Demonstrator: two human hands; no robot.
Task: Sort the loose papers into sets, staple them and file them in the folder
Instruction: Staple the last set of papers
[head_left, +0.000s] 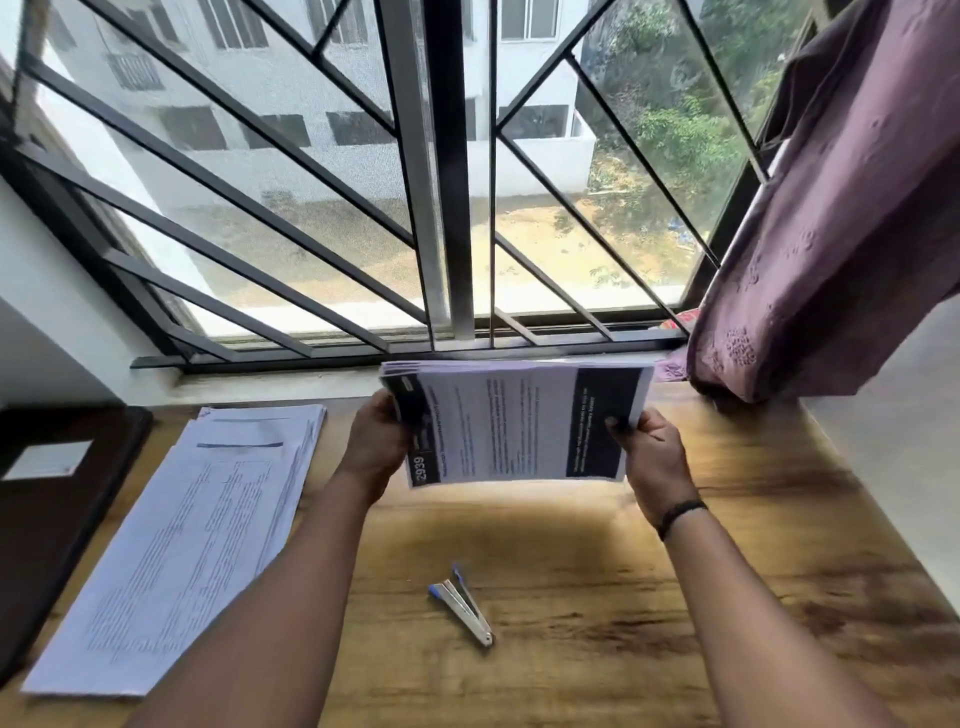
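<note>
I hold a set of printed papers above the wooden table, turned sideways, with black bands on the top sheet. My left hand grips its left edge and my right hand pinches its right edge. A stack of loose text pages lies on the table to the left. A dark folder with a white label lies at the far left edge. A blue and silver stapler lies hinged open on the table between my forearms.
A barred window runs along the back of the table. A purple curtain hangs at the right, its hem near the table's back right corner. The table's right edge drops to a pale floor.
</note>
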